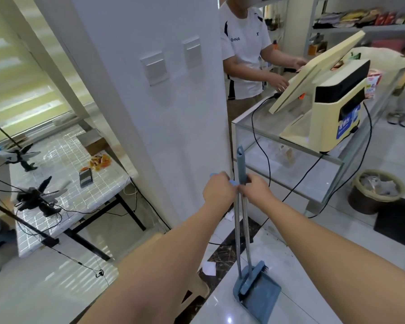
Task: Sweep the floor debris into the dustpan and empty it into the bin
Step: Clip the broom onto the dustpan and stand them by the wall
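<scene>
A blue dustpan stands on the white tile floor with a blue broom head resting in it. Two metal handles rise from them side by side. My left hand grips the light-blue handle top on the left. My right hand closes around the grey-blue grip of the other handle. White paper scraps lie on the dark floor strip beside the pan. A brown bin lined with a bag and holding crumpled paper stands at the right.
A glass counter with a cream till and black cables is just ahead on the right; a person in a white shirt stands behind it. A white pillar is in front. A table with clamps stands at the left. A black mat lies near the bin.
</scene>
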`<action>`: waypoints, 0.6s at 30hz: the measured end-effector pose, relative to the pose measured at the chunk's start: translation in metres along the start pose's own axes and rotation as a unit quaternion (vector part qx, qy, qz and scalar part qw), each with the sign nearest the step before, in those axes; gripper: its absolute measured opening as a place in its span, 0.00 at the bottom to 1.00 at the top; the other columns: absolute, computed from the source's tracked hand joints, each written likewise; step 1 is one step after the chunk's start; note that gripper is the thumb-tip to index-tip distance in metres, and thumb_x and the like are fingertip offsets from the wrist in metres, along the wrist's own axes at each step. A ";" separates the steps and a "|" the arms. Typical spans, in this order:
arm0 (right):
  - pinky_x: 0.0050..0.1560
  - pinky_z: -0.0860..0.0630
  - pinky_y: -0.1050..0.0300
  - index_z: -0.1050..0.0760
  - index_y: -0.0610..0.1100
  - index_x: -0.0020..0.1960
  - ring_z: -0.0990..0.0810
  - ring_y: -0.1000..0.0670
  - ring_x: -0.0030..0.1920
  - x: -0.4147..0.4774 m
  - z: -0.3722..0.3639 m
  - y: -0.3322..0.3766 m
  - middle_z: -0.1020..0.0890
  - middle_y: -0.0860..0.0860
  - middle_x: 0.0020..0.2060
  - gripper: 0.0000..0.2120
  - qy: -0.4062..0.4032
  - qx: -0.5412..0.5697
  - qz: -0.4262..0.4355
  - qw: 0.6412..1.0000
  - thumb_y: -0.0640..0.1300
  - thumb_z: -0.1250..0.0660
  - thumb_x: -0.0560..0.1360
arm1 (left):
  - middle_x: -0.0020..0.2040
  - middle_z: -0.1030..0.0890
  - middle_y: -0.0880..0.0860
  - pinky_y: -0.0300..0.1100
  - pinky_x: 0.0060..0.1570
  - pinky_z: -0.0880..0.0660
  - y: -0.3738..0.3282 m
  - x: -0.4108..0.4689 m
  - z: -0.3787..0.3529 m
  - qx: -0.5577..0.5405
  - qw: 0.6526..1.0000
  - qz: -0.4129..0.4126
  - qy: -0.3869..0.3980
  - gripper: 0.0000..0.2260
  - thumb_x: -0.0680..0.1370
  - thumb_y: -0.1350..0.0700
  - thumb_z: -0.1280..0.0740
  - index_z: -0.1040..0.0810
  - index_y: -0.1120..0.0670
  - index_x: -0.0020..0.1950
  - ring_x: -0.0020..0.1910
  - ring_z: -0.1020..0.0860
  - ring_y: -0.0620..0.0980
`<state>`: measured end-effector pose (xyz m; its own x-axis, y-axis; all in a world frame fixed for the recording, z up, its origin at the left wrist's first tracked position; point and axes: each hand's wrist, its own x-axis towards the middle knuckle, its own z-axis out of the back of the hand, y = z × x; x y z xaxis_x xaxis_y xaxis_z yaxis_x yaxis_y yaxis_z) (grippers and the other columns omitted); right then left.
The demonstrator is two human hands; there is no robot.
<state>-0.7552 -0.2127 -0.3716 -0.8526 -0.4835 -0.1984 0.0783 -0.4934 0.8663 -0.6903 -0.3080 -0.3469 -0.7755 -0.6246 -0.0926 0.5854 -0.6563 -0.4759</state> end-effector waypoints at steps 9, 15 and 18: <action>0.58 0.24 0.49 0.30 0.46 0.70 0.23 0.47 0.61 -0.026 -0.009 0.004 0.24 0.50 0.64 0.25 -0.080 -0.005 0.003 0.997 0.48 0.30 0.74 | 0.56 0.20 0.57 0.42 0.45 0.29 0.003 -0.001 0.010 -0.079 0.986 -0.119 0.090 0.15 0.77 0.65 0.41 0.25 0.59 0.62 0.54 0.22 0.56; 0.57 0.22 0.42 0.29 0.48 0.68 0.21 0.49 0.55 -0.066 -0.013 0.012 0.23 0.53 0.62 0.24 -0.124 0.006 0.012 0.992 0.49 0.31 0.74 | 0.58 0.20 0.60 0.50 0.53 0.25 0.015 -0.018 0.017 -0.046 0.984 -0.136 0.106 0.14 0.80 0.60 0.40 0.26 0.62 0.64 0.56 0.22 0.60; 0.56 0.22 0.45 0.29 0.47 0.67 0.20 0.47 0.56 -0.092 -0.012 0.023 0.22 0.52 0.61 0.23 -0.136 0.021 0.016 0.990 0.48 0.31 0.74 | 0.56 0.20 0.62 0.49 0.46 0.27 0.019 -0.035 0.021 0.039 0.976 -0.173 0.130 0.12 0.79 0.62 0.43 0.25 0.65 0.59 0.55 0.21 0.61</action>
